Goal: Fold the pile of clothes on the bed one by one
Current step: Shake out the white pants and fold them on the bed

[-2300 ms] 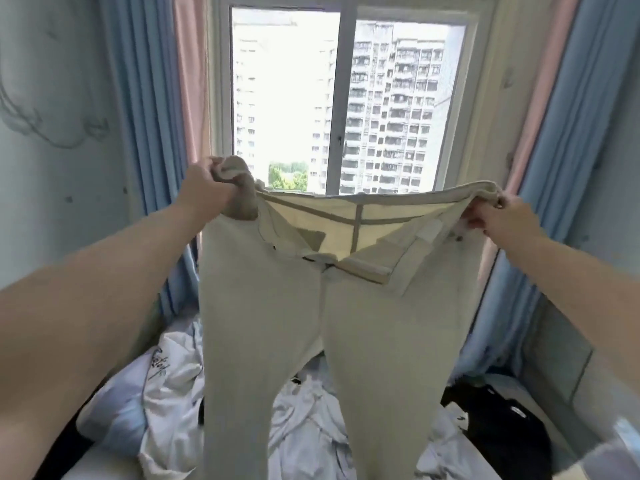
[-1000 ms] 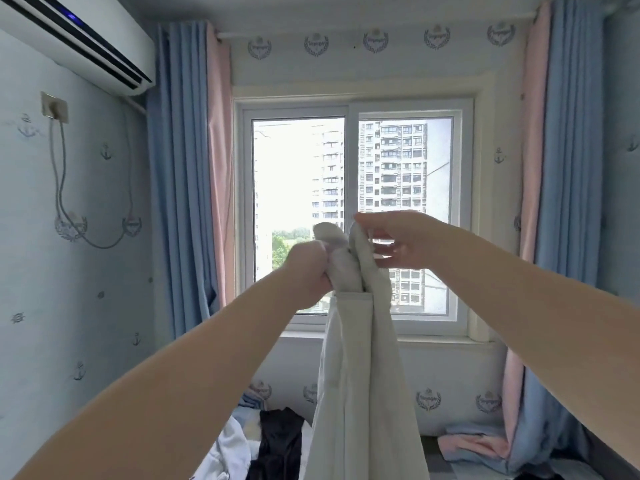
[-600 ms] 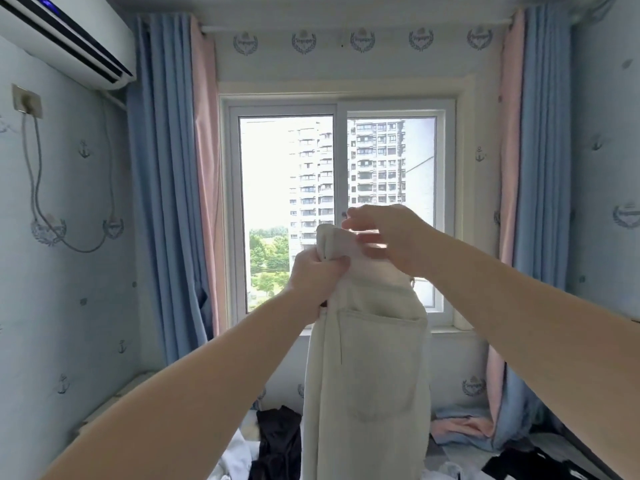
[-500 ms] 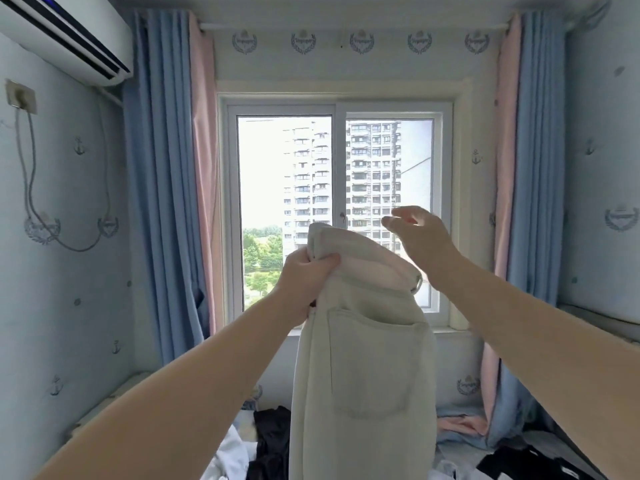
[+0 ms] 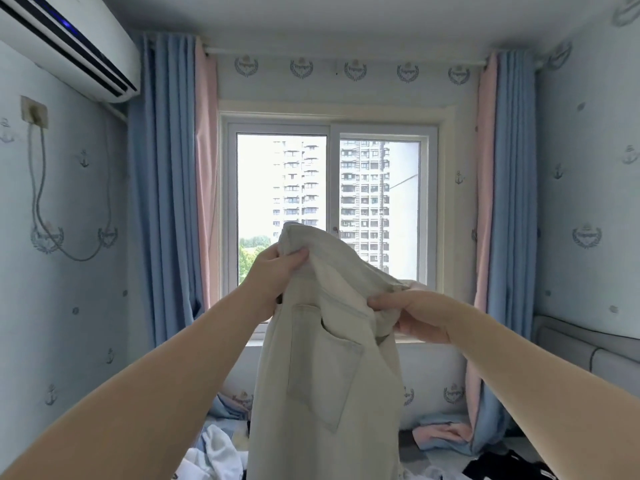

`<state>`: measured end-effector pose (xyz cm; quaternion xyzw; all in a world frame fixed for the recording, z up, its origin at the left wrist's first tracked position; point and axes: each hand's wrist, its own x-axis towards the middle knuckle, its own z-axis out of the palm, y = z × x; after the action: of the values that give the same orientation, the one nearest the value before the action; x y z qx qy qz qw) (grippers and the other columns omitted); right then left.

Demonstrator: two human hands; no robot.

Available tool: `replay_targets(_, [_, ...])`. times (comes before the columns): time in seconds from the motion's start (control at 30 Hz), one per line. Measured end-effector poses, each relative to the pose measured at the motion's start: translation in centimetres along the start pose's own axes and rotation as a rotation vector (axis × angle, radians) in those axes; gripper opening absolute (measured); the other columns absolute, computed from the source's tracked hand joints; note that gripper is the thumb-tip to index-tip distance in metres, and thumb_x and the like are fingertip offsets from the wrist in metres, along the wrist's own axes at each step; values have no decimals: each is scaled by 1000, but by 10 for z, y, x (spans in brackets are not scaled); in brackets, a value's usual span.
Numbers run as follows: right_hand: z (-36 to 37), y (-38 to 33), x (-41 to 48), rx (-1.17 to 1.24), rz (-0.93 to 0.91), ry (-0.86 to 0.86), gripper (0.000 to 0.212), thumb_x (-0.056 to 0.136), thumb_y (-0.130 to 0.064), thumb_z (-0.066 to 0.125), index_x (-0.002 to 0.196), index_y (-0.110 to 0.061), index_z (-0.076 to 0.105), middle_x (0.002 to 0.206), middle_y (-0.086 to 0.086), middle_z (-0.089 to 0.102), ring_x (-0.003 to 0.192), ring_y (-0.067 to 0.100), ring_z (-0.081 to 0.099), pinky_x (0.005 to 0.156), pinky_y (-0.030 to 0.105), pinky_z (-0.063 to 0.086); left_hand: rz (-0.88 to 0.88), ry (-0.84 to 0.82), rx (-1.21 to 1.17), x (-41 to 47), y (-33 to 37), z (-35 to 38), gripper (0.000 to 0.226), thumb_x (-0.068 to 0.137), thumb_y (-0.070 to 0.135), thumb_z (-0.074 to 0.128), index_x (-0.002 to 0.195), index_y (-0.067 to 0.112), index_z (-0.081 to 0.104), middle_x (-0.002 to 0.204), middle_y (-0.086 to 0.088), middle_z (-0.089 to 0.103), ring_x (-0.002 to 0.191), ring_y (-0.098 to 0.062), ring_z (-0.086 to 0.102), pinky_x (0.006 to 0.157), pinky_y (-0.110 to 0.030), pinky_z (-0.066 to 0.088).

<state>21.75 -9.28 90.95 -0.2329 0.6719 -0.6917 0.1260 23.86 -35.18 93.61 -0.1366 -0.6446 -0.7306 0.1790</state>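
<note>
Beige trousers (image 5: 325, 382) hang in the air in front of the window, folded lengthwise with a back pocket facing me. My left hand (image 5: 273, 278) pinches the upper end of the waistband. Lower and to the right, my right hand (image 5: 415, 313) grips the other end of the waistband. The legs drop out of view below. On the bed underneath lie white clothes (image 5: 214, 455) at the left and a black garment (image 5: 502, 467) at the right.
The window (image 5: 329, 202) is straight ahead, with blue and pink curtains (image 5: 169, 185) on both sides. An air conditioner (image 5: 69, 46) is mounted on the left wall. A padded headboard (image 5: 585, 344) runs along the right wall.
The trousers went from spread open to folded leg on leg. My right hand let go of the top, dropped down and took hold of the waistband's right end.
</note>
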Motion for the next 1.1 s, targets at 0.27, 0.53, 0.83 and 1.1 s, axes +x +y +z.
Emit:
replay_targets(0.27, [11,-75,-105,-198,-281,495,25,81,-5,81,103,3,70,95,15,73,76,22,69,73,32,60,144,119,138,-92,67,36,5,96,23,68,101,24,69,95,0,76,79,-17,73,65,-33,61])
replay_targets(0.53, [28,-128,-232,-278,-498,564,39,87,-23,78,100,11,67,80,9,62,67,17,57,55,21,46,386,403,495,-207,121,94,36,101,39,53,102,3,57,87,-7,56,78,-21,55,73,-40,50])
replay_targets(0.83, [22,-136,-312,-310,-492,562,53,88,-30,77,109,16,61,88,12,59,79,21,54,72,34,44,381,392,570,-273,132,128,40,103,44,48,100,5,57,83,-4,56,74,-18,52,66,-32,44])
replay_targets(1.1, [-4,-87,-297,-381,-390,589,36,89,-29,75,100,5,70,88,11,67,78,18,61,66,27,50,296,339,605,-266,71,129,39,103,46,47,98,8,58,83,-3,59,71,-14,52,62,-28,43])
